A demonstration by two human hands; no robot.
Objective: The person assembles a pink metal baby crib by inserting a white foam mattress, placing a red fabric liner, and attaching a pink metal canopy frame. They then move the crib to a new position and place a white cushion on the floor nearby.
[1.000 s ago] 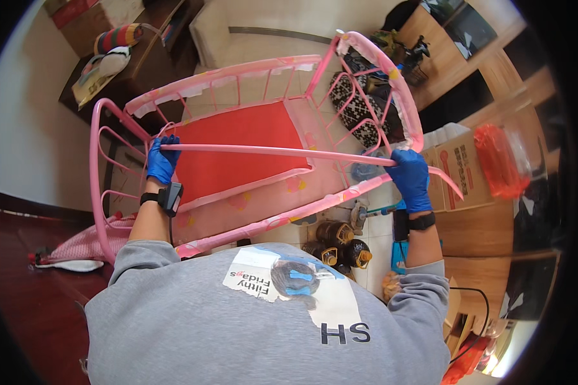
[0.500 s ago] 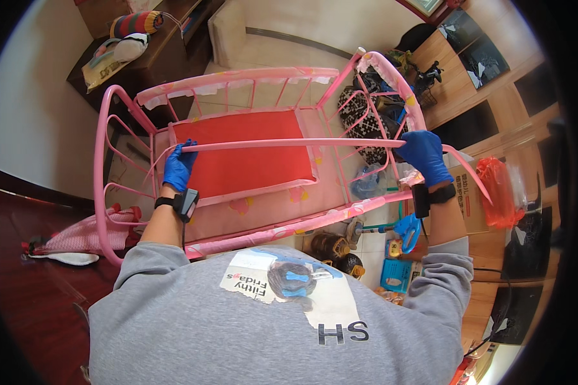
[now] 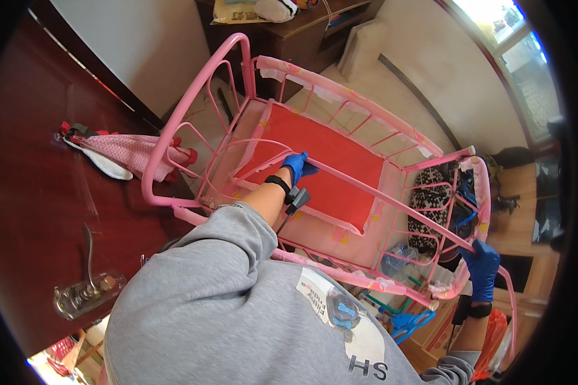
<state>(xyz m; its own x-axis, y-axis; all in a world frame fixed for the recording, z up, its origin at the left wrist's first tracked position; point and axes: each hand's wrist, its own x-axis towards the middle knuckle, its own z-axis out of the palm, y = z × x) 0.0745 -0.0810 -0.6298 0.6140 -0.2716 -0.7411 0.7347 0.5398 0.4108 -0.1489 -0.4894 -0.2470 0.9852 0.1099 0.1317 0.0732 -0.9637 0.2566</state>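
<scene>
"Hands?"
"Left hand [image 3: 297, 168] and right hand [image 3: 481, 268], blue-gloved, together grip 1 bent pink tube [image 3: 392, 203]."
"Its location?"
"Above the red mat [image 3: 327, 154] in the pink cot [image 3: 366, 112], extending past the cot's right edge."
"Step?"
"Judged: positioning the tube, 2-handed. Next move likely calls for steady grips and clearance from the cot."

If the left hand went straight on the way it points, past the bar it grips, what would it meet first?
Probably the far rail, after the left hand crosses the red mat. Depth is unclear from this single view, so it might pass above the rail.
</scene>
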